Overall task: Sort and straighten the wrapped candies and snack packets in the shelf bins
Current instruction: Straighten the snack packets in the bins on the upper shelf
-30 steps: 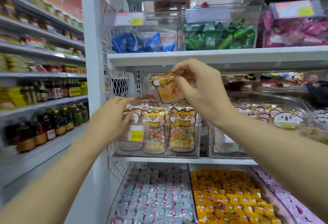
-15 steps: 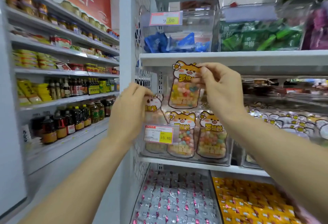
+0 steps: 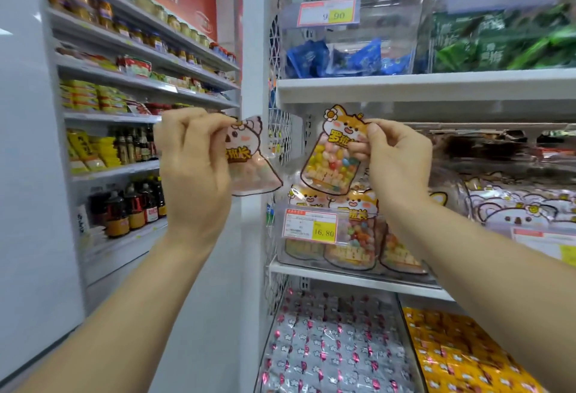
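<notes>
The left hand (image 3: pixel 193 174) holds a pink candy pouch (image 3: pixel 251 163) up by its printed header. The grip is clenched on the top edge, and the pouch hangs tilted with its lower corner swung toward four o'clock. The right hand (image 3: pixel 397 165) pinches a fox-print candy pouch (image 3: pixel 332 159) at the right side of its header, and this one hangs close to upright. The pink pouch sits at nine o'clock of the fox-print one. They are apart, with the shelf's white post (image 3: pixel 251 49) behind the gap.

At six o'clock below the fox-print pouch is a clear bin (image 3: pixel 311 263) with a price tag (image 3: pixel 310 226) on its front. More fox-print pouches (image 3: pixel 357 238) stand in a row inside it. At three o'clock of that bin, a neighbouring bin holds white bear-print pouches (image 3: pixel 526 205).

Both pouches look light and limp. They are thin glossy film over loose little sweets, so the weight probably pools at the bottom and shifts when the pouch tips. The film is likely slippery and creases easily. The flat sealed header seems the stiffest part and the best place to hold, since a pinch there lets the belly hang straight for sliding between its neighbours. Squeezing the filled middle would likely bunch the sweets and make the pouch stand crooked. The pink pouch does not match the fox-print row, so it probably belongs in another bin, though which one cannot be told from here.
</notes>
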